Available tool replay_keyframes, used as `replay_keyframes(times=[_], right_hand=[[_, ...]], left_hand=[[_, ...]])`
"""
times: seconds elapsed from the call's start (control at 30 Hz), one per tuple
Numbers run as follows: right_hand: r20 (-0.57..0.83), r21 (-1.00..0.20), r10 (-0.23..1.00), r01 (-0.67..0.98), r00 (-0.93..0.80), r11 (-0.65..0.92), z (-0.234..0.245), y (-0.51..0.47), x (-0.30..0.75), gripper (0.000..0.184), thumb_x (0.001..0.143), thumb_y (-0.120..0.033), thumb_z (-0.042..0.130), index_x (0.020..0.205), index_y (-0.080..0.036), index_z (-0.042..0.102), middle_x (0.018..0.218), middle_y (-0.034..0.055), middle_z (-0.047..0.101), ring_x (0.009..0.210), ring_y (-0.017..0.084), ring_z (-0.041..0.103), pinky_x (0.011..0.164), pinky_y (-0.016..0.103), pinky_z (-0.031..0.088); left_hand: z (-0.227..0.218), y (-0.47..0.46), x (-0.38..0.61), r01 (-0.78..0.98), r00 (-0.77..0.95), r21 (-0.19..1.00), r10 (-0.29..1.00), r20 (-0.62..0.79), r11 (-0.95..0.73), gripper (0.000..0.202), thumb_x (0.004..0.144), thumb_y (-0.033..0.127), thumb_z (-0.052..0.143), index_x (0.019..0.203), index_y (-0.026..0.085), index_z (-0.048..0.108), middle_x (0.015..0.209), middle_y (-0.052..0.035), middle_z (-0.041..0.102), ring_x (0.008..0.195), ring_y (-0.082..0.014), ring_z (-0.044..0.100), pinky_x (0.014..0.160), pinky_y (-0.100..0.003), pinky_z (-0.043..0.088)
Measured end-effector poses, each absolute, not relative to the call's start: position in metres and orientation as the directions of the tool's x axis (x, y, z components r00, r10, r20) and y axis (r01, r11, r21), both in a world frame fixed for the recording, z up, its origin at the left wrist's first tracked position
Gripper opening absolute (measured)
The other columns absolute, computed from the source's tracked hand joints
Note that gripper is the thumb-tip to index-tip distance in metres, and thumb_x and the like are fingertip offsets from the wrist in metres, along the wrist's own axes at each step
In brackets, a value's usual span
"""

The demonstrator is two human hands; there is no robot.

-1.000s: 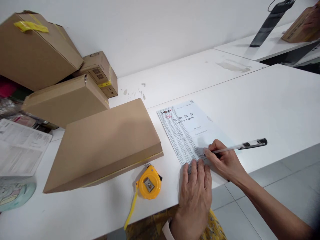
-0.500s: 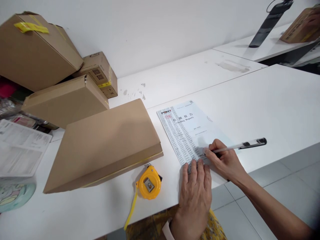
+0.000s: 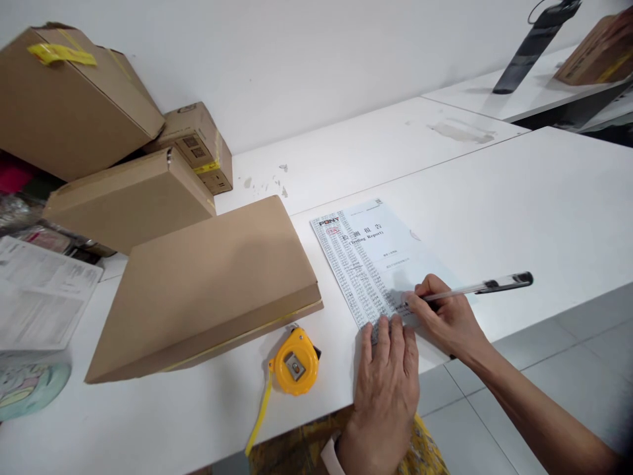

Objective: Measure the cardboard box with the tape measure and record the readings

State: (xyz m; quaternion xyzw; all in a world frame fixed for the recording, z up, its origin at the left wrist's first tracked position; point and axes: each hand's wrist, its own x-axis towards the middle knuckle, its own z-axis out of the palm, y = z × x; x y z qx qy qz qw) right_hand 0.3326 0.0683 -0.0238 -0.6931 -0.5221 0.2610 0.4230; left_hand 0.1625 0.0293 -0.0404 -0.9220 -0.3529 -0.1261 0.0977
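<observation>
A pale blue printed report (image 3: 395,247) lies on the white table, with columns of handwritten-looking characters down its left side. My left hand (image 3: 388,376) rests flat on its lower edge, fingers stretched out. In my right hand (image 3: 448,320) a clear pen with a black cap (image 3: 482,288) is pinched, its tip at the lower part of the sheet beside my left fingertips. Left of my left hand sits a yellow tape measure (image 3: 297,363), its yellow tape partly out and hanging over the table edge.
A flat cardboard box (image 3: 212,284) lies left of the report. More cardboard boxes (image 3: 79,99) are stacked behind it. Printed papers (image 3: 44,290) lie at the far left above a round teal item (image 3: 34,389). A dark bottle (image 3: 531,49) stands at the back right near another box (image 3: 593,53).
My right hand and the pen have shifted slightly to the right along the line of characters. My left hand stays in place on the report.
</observation>
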Motion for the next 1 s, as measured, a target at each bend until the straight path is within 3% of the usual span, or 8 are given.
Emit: replay_keyframes(times=[0.17, 0.27, 0.37, 0.47, 0.57, 0.7, 0.87, 1.0], right_hand=[[0.12, -0.868, 0.916, 0.488, 0.382, -0.09, -0.029, 0.069, 0.334, 0.029, 0.091, -0.041, 0.062, 0.072, -0.026, 0.046, 0.059, -0.004, 0.047, 0.052, 0.014, 0.042, 0.048, 0.028, 0.035], [0.176, -0.842, 0.888, 0.533, 0.425, -0.088, -0.033, 0.071, 0.336, 0.02, 0.097, -0.045, 0.055, 0.092, -0.025, 0.055, 0.073, 0.0002, 0.059, 0.059, 0.017, 0.051, 0.052, 0.03, 0.041], [0.269, -0.71, 0.892, 0.7, 0.363, -0.071, -0.037, 0.072, 0.337, 0.022, 0.1, -0.035, 0.047, 0.116, -0.026, 0.059, 0.101, 0.0071, 0.066, 0.077, 0.022, 0.061, 0.064, 0.034, 0.049], [0.343, -0.533, 0.918, 0.846, 0.201, 0.014, -0.042, 0.071, 0.338, 0.042, 0.094, -0.019, 0.045, 0.133, -0.027, 0.055, 0.123, 0.013, 0.061, 0.107, 0.031, 0.06, 0.081, 0.043, 0.052], [0.355, -0.396, 0.929, 0.917, 0.105, 0.047, -0.047, 0.072, 0.338, 0.049, 0.091, -0.011, 0.042, 0.136, -0.022, 0.056, 0.125, 0.0178, 0.061, 0.113, 0.036, 0.056, 0.085, 0.05, 0.052], [0.387, -0.313, 0.919, 0.948, 0.077, 0.053, -0.058, 0.077, 0.34, 0.049, 0.091, -0.008, 0.039, 0.133, -0.02, 0.061, 0.125, 0.0178, 0.064, 0.112, 0.038, 0.057, 0.089, 0.054, 0.051], [0.437, -0.35, 0.89, 0.936, 0.134, 0.031, -0.054, 0.077, 0.338, 0.052, 0.088, -0.007, 0.04, 0.133, -0.021, 0.061, 0.12, 0.0194, 0.066, 0.109, 0.04, 0.059, 0.08, 0.052, 0.053], [0.504, -0.57, 0.815, 0.819, 0.287, 0.063, -0.025, 0.057, 0.309, 0.029, 0.098, -0.027, 0.05, 0.12, -0.024, 0.068, 0.111, 0.0189, 0.069, 0.097, 0.036, 0.064, 0.067, 0.044, 0.052]], left_hand=[[-0.041, 0.031, 0.163, 0.665, 0.731, -0.088, 0.621, 0.285, -0.742, 0.048, 0.097, 0.015, 0.05, 0.144, 0.005, 0.054, 0.15, -0.0153, 0.057, 0.137, -0.031, 0.054, 0.112, -0.047, 0.053], [-0.039, 0.029, 0.162, 0.676, 0.706, -0.014, 0.643, 0.297, -0.736, 0.049, 0.098, 0.019, 0.054, 0.146, 0.006, 0.052, 0.151, -0.0149, 0.056, 0.139, -0.0304, 0.052, 0.113, -0.047, 0.051], [-0.03, 0.022, 0.153, 0.687, 0.612, 0.182, 0.695, 0.378, -0.704, 0.05, 0.1, 0.029, 0.055, 0.146, 0.012, 0.051, 0.152, -0.0128, 0.055, 0.143, -0.0291, 0.047, 0.112, -0.049, 0.051], [-0.019, 0.013, 0.13, 0.676, 0.452, 0.323, 0.719, 0.528, -0.662, 0.039, 0.097, 0.022, 0.058, 0.135, 0.015, 0.058, 0.142, -0.0137, 0.062, 0.141, -0.0289, 0.048, 0.112, -0.051, 0.05], [-0.016, 0.012, 0.096, 0.736, 0.286, 0.365, 0.75, 0.596, -0.571, 0.036, 0.094, 0.015, 0.061, 0.13, 0.017, 0.059, 0.137, -0.0166, 0.063, 0.138, -0.0308, 0.049, 0.109, -0.053, 0.049], [-0.026, 0.024, 0.056, 0.815, 0.187, 0.392, 0.834, 0.519, -0.427, 0.049, 0.095, 0.023, 0.062, 0.141, 0.015, 0.048, 0.141, -0.0211, 0.057, 0.134, -0.0338, 0.05, 0.103, -0.055, 0.051], [-0.042, 0.035, 0.038, 0.782, 0.061, 0.54, 0.9, 0.432, -0.312, 0.059, 0.09, 0.026, 0.068, 0.143, 0.016, 0.044, 0.134, -0.0212, 0.061, 0.124, -0.0356, 0.059, 0.099, -0.057, 0.053], [-0.033, 0.031, 0.034, 0.43, -0.025, 0.89, 0.983, 0.181, -0.153, 0.063, 0.088, 0.037, 0.069, 0.143, 0.02, 0.043, 0.13, -0.0183, 0.064, 0.116, -0.0295, 0.065, 0.095, -0.044, 0.057]])
